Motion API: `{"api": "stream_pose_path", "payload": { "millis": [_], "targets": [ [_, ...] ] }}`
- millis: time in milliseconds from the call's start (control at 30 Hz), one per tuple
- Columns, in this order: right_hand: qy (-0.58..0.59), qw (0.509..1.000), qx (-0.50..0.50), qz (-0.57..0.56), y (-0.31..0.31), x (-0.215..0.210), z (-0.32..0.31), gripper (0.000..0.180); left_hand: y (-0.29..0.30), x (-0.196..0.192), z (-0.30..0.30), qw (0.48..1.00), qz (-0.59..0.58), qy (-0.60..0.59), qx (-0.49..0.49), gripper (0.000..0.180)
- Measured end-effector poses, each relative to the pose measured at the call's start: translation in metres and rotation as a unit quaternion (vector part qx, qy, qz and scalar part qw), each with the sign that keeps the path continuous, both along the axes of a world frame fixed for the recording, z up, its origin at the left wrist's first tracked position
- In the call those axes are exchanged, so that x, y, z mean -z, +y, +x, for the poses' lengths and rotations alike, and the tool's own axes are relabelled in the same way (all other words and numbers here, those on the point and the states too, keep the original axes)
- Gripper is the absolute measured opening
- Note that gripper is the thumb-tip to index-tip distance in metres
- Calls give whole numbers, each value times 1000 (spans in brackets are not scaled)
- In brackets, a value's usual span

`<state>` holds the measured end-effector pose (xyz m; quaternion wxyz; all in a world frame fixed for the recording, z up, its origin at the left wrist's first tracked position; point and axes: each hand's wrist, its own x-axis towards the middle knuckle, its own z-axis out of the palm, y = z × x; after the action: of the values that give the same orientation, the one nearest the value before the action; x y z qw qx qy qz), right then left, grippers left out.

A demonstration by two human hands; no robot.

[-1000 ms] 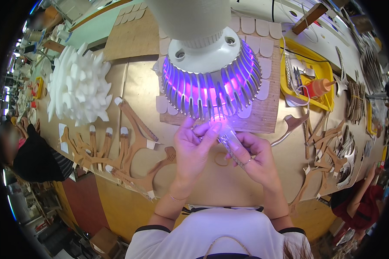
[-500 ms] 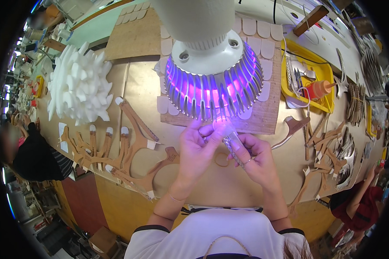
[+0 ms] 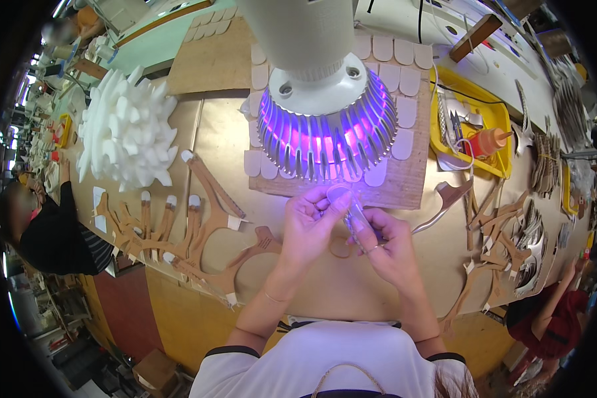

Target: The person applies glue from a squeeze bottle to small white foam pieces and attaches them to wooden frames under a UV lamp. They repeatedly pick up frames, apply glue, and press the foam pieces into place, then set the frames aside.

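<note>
Just in front of the glowing purple lamp (image 3: 328,136), both hands hold one narrow strip-like piece (image 3: 357,219) with a pale rounded end and a textured, shiny edge. My left hand (image 3: 306,229) is closed, pinching the rounded end between thumb and fingers. Wrapped round the lower part of the strip is my right hand (image 3: 391,245), its thumb lying along the piece. The fingers partly cover the strip, so its exact kind cannot be told. Under the lamp lies a brown board (image 3: 404,182) bearing rows of pale rounded tabs.
Branching brown pieces with white tips (image 3: 212,219) lie at left, below a white spiky foam block (image 3: 126,132). At right stand a yellow tray (image 3: 504,162) with a red bottle (image 3: 487,141), and more brown branching pieces (image 3: 504,222). Other people (image 3: 46,225) are at both sides.
Both hands have come slightly away from the lamp, and the purple glow on the fingertips is weaker. The strip's rounded end shows more plainly. Both hands keep their hold.
</note>
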<state>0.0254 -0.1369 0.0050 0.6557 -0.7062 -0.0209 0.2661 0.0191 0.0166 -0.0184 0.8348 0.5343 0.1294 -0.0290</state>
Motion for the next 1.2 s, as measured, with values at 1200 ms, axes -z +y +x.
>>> {"api": "stream_pose_path", "payload": {
  "millis": [1200],
  "targets": [
    [-429, 889, 21, -161, -18, 6, -62, 26, -22, -11, -61, 987, -34, -98, -123, 19]
  ]
}}
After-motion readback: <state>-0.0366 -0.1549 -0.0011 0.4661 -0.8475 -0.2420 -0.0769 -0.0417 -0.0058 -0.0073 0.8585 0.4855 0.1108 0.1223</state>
